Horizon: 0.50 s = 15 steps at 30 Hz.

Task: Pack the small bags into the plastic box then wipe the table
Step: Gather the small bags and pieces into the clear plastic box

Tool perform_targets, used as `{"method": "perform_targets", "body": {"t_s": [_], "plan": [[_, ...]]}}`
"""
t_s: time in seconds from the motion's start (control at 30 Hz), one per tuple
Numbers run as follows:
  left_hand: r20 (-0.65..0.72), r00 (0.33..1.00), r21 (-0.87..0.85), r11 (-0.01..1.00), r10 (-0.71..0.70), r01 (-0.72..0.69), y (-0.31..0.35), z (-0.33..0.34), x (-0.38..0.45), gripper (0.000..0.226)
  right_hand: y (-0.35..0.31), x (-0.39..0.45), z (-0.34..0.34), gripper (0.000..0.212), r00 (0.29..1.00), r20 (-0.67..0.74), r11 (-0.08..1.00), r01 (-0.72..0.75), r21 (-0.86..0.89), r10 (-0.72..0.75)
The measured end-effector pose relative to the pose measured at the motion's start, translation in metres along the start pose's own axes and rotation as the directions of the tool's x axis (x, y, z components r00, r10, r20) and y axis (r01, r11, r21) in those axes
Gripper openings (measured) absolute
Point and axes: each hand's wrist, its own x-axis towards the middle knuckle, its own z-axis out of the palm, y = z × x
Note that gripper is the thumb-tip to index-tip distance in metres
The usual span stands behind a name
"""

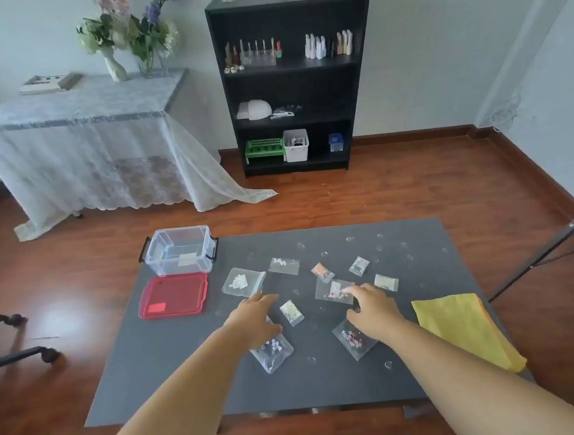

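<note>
A dark grey bench [174,373] fills the near part of the view, standing on a reddish wood floor [397,191]. At its far left corner sits a clear plastic box [178,251] with black side latches, open and seemingly empty. Just in front of it, on the near side, lies its red lid [173,295], flat on the bench.

Small clear bags [284,265] of tiny beads or charms are scattered across the middle of the bench, some touching or overlapping, others apart. A folded yellow cloth [466,326] lies at the right edge.

Two bare arms reach in from the near side. The left hand [256,319] is spread palm down, fingers loose, over the bench between two bags; its heel covers the far end of one bag [272,352]. The right hand [371,308] is also open and palm down, fingertips touching a bag [334,292] of red and white pieces. Neither hand clamps anything.

Against the far wall stand a black shelf unit [294,83] and a lace-covered table [76,137] with flowers.
</note>
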Motion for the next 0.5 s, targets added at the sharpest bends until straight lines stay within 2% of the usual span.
{"method": "perform_targets", "body": {"t_s": [0.13, 0.2, 0.37, 0.5], "plan": [[0.051, 0.998, 0.09, 0.996, -0.02, 0.015, -0.018, 0.005, -0.006, 0.07, 0.022, -0.009, 0.003, 0.047, 0.988, 0.135, 0.997, 0.076, 0.007, -0.076], [0.09, 0.996, 0.1, 0.995, -0.011, 0.002, -0.023, 0.004, -0.006, 0.074, 0.026, -0.011, 0.002, 0.054, 0.968, 0.212, 0.988, 0.145, -0.048, -0.132], [0.127, 0.992, 0.18, 0.983, 0.02, -0.042, -0.029, 0.0, -0.005, 0.082, 0.023, -0.006, -0.002, 0.062, 0.94, 0.266, 0.942, 0.27, -0.201, -0.212], [0.115, 0.993, 0.202, 0.978, 0.02, -0.043, -0.034, 0.004, -0.005, 0.069, 0.015, 0.003, -0.002, 0.065, 0.936, 0.3, 0.93, 0.266, -0.252, -0.186]]}}
